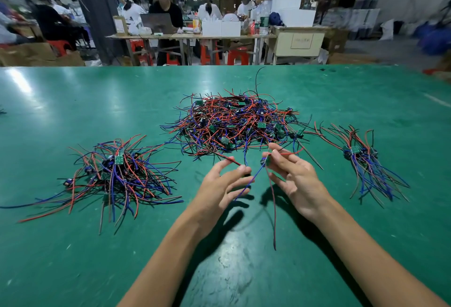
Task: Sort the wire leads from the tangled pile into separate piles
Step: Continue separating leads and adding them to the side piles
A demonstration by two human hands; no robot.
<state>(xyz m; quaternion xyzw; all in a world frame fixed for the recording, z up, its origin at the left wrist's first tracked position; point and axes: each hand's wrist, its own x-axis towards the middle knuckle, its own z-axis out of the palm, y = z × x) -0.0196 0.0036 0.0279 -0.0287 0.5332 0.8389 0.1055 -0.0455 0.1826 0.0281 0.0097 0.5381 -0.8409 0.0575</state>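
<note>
Forearms cut off below, right hand (296, 179) pinching lead (266, 161), grip partly hidden

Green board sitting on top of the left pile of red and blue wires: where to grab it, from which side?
Probably pinch the small green circuit board by its two side edges, coming straight down from above. It stands proud at the top of the left sorted pile, with leads fanning outward beneath it, so a side approach would likely snag wires.
</note>
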